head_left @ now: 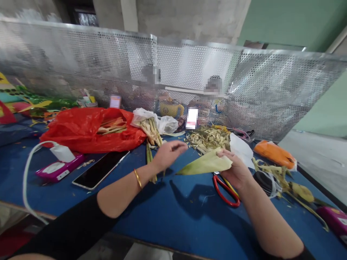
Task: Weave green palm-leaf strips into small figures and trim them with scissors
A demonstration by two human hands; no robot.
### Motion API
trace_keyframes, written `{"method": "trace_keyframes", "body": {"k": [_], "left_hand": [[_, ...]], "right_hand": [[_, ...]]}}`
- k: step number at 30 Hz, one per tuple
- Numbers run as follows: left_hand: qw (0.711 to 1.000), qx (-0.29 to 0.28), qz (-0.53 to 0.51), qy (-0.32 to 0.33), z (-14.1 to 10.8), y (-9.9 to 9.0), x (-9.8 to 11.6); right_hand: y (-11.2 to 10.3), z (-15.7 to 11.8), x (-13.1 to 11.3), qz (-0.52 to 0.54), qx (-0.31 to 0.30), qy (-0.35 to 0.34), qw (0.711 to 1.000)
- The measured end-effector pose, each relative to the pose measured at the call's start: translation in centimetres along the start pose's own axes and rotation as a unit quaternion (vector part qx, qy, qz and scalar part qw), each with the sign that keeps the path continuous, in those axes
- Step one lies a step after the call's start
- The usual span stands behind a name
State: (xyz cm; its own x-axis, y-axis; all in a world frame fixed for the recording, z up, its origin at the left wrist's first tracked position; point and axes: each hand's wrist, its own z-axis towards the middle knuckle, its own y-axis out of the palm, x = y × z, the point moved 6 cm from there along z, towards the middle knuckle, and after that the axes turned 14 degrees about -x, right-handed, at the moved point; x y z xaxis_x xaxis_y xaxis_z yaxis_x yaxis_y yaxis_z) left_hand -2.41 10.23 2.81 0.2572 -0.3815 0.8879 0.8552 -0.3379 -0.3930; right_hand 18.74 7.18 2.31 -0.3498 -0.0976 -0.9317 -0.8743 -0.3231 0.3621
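Note:
My right hand (233,164) pinches the broad end of a pale green corn husk (203,164), whose pointed tip reaches left above the blue table. Left of the husk hangs my left hand (170,153), a gold bangle on its wrist. Its fingers are loosely stretched out, and nothing shows in them. Beneath my right hand lie red-handled scissors (226,193), their blades partly hidden. A heap of dry husk scraps (210,139) sits just behind the held husk. Behind my left hand, a bundle of husk strips (151,133) pokes out of a clear plastic bag (166,124).
On the left are a red plastic bag (73,130) with husks inside, a dark phone (101,169) and a purple power strip (59,168) with a white cable. An orange packet (275,154) and loose husks (298,189) lie right. A perforated metal screen (189,65) stands behind; people sit beyond it.

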Motion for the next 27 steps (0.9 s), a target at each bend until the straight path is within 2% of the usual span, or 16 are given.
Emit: {"method": "trace_keyframes", "body": {"k": [2, 4, 6, 9, 12, 16, 18, 22, 27], "left_hand": [[0.977, -0.139, -0.143, -0.070, -0.9, 3.9, -0.1], [0.938, -0.199, -0.244, -0.144, -2.0, 6.3, -0.5], [0.927, -0.171, -0.287, -0.172, -2.4, 6.7, -0.9], [0.939, -0.080, -0.285, -0.172, -2.2, 5.5, -1.5], [0.950, -0.040, -0.255, -0.176, -1.9, 4.7, -1.8], [0.977, -0.037, -0.156, -0.138, -1.8, 4.3, -1.0], [0.981, -0.043, -0.131, -0.134, -1.9, 4.4, -0.7], [0.967, -0.040, -0.188, -0.167, -2.1, 4.5, -1.0], [0.941, -0.049, -0.262, -0.210, -2.2, 4.8, -1.8]], "right_hand": [[0.4, 0.0, 0.6, 0.000, -0.006, 0.020, 1.000], [0.6, 0.1, 1.0, -0.003, 0.002, 0.028, 1.000], [0.2, 0.2, 0.9, -0.027, 0.034, 0.004, 0.999], [-0.5, 0.0, -0.1, -0.119, 0.104, -0.079, 0.984], [-0.6, -0.1, -0.8, -0.230, 0.118, -0.119, 0.958], [-0.1, -0.1, -0.8, -0.347, 0.094, -0.118, 0.925], [0.2, -0.1, -0.9, -0.412, 0.087, -0.137, 0.896], [1.5, -0.5, -1.5, -0.517, 0.062, -0.198, 0.830], [2.1, -1.1, -2.0, -0.538, 0.072, -0.256, 0.800]]}}
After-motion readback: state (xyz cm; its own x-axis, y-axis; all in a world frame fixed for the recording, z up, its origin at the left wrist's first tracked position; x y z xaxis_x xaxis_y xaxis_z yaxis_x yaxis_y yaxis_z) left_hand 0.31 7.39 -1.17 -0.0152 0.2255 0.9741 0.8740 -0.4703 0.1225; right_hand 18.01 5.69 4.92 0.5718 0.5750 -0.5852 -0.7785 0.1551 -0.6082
